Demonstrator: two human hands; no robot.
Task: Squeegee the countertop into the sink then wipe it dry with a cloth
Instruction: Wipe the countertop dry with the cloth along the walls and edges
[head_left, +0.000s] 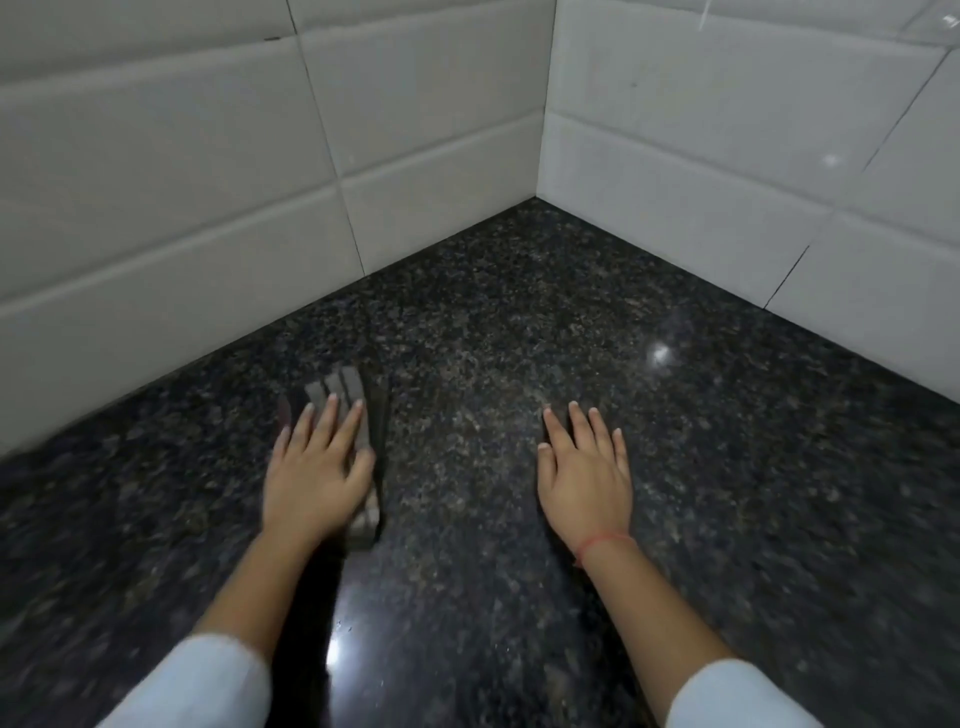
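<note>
Desk: dark speckled granite desk (519, 338) fills the lower two thirds of the frame and runs into a corner at upper centre; glossy, with light glints, but whether it is wet I cannot tell.
Left hand: left hand (317, 478), lower centre-left, lies flat with fingers spread on a grey ribbed object (358, 415) that juts past the fingertips and below the thumb; pressing on it rather than clenched round it. It is blurred; squeegee or folded cloth, I cannot tell.
Right hand: right hand (587, 467), lower centre-right, is released and empty, palm down, fingers spread on or just over the bare stone; red thread (602, 543) at the wrist.
Walls: white tiles (182, 182) meet the desk at upper left and upper right.
Sink: not in view.
Risk: with only a flat palm on it, the grey object could slip or skip and leave streaks; strokes begun here may push water into the corner joint rather than toward the sink.
</note>
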